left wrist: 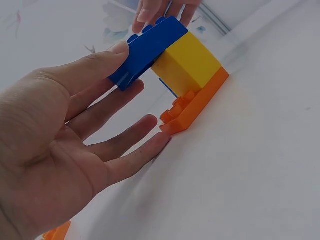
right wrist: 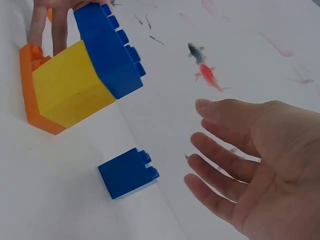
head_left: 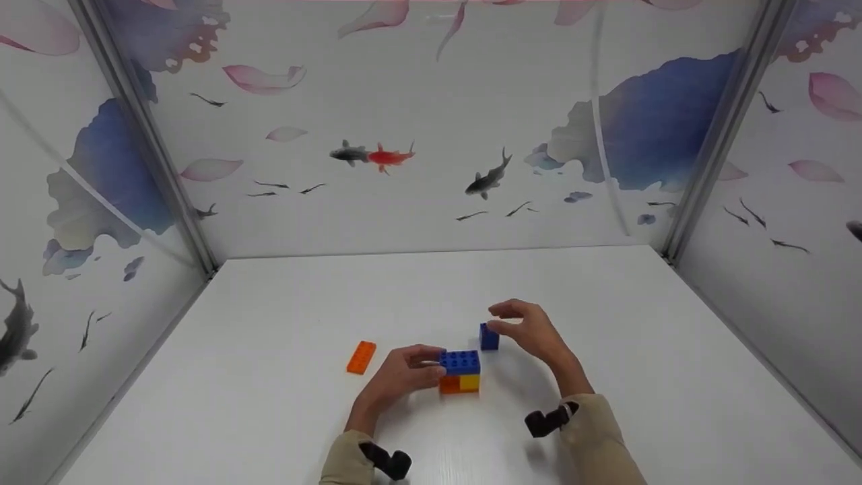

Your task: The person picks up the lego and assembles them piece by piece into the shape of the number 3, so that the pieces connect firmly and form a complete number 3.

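My left hand [left wrist: 75, 115] pinches one end of a long blue building brick [left wrist: 150, 50] between thumb and fingers. That brick lies on a yellow brick [left wrist: 187, 62], which stands on a flat orange brick [left wrist: 197, 105], with a gap under the blue brick on the left hand's side. The lower fingertips are right at the orange brick's end. To the right of the stack, a small blue brick [right wrist: 127, 172] stands upright on the table, studs up. Beside it hovers my right hand [right wrist: 260, 155], fingers loosely bent and apart from the brick, holding nothing.
Left of my left hand, another flat orange brick [head_left: 361, 357] lies on the white table [head_left: 269, 431]. Panels with painted fish and petals, such as the back wall [head_left: 417, 215], enclose the table at the back and on both sides.
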The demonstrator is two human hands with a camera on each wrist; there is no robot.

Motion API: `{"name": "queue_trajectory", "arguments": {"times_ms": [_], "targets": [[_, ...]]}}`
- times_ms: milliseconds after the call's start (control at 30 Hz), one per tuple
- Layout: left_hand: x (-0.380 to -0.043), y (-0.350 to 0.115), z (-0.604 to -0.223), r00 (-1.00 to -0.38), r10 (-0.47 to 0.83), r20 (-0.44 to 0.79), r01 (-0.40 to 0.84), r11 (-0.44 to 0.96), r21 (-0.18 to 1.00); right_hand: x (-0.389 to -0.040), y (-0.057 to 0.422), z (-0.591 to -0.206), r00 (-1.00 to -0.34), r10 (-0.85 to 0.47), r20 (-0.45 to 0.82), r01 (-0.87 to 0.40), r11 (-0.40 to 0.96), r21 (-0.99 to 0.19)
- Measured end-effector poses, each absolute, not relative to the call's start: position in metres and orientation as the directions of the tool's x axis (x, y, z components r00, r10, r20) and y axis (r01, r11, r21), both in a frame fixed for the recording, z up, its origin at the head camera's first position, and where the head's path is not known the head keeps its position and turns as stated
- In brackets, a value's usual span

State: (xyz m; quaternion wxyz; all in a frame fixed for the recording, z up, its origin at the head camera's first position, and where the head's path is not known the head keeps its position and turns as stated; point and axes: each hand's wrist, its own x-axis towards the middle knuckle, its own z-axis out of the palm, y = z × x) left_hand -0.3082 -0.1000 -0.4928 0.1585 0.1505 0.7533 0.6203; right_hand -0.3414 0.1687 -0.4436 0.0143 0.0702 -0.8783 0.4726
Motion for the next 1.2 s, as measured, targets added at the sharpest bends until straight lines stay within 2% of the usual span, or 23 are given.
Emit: {"name": "queue_trajectory", "arguments": {"times_ms": [200,533,667,967,1200], "targets": [[-0.306,-0.099,-0.493,-0.896,0.442,-0.046,0.016,0.136,0.991,-0.352,0.173,-0.465,-0.994,-0.018,0.106,-0.099,0.542,-0.835],[-0.309,-0.098,-0.495,-0.9,0.435,-0.029,0.043,0.154,0.987,-0.361,0.179,-0.491,-0.997,-0.061,-0.04,0.008,0.455,-0.891],[-0.308,-0.099,-0.496,-0.903,0.429,-0.038,0.039,0.169,0.985,-0.359,0.177,-0.498,-0.996,-0.07,-0.053,0.015,0.463,-0.886],[-0.308,-0.1,-0.498,-0.904,0.427,-0.033,0.03,0.141,0.99,-0.358,0.17,-0.5,-0.996,-0.088,-0.028,-0.014,0.444,-0.896],[-0.308,-0.101,-0.496,-0.903,0.428,-0.037,0.033,0.156,0.987,-0.357,0.162,-0.492,-0.997,-0.07,-0.041,0.001,0.493,-0.87]]}}
